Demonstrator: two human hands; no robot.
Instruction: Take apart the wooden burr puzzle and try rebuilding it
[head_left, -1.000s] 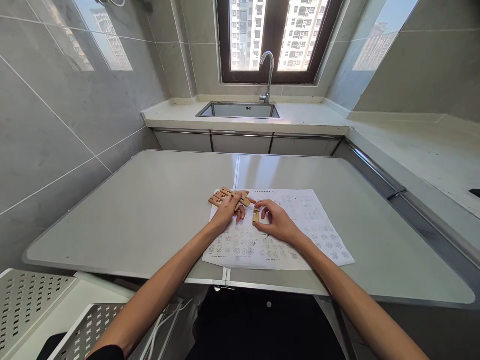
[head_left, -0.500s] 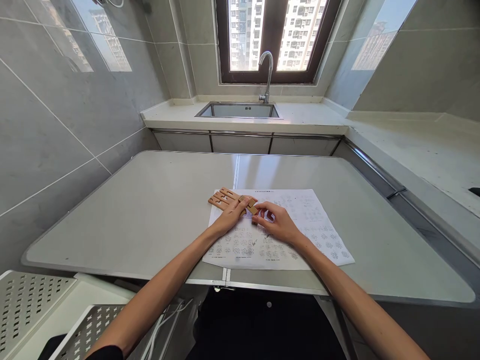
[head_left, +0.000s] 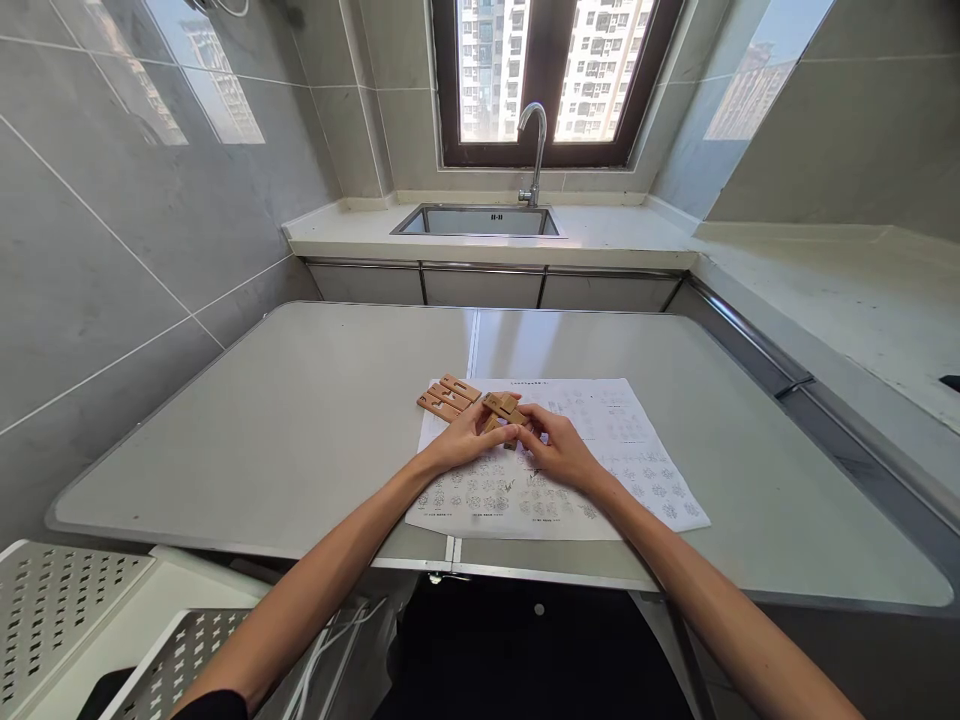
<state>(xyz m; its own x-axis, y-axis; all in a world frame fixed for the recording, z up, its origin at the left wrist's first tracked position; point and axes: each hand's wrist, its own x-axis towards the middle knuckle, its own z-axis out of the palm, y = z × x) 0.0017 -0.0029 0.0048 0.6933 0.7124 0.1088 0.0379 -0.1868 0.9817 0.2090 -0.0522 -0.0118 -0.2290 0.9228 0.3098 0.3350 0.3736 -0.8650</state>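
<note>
A small cluster of interlocking wooden puzzle pieces (head_left: 505, 408) is between my two hands over the printed sheet. My left hand (head_left: 466, 438) grips it from the left, its thumb stretched along the near side. From the right, my right hand (head_left: 553, 440) pinches the cluster's edge with thumb and fingertips. Beyond my left hand lie several flat wooden pieces (head_left: 448, 396) with cut-out slots, side by side on the sheet's upper left corner. My fingers hide part of the cluster's underside.
The white paper sheet (head_left: 645, 470), printed with rows of small diagrams, lies on a pale folding table (head_left: 247, 430). Behind the table is a counter with a sink (head_left: 480, 222) and a tap (head_left: 535, 150). A perforated white rack (head_left: 67, 600) stands at the lower left.
My left hand has turned and its thumb has come round to the near side. The wooden cluster now shows more of its top, and both hands' fingertips are closer together.
</note>
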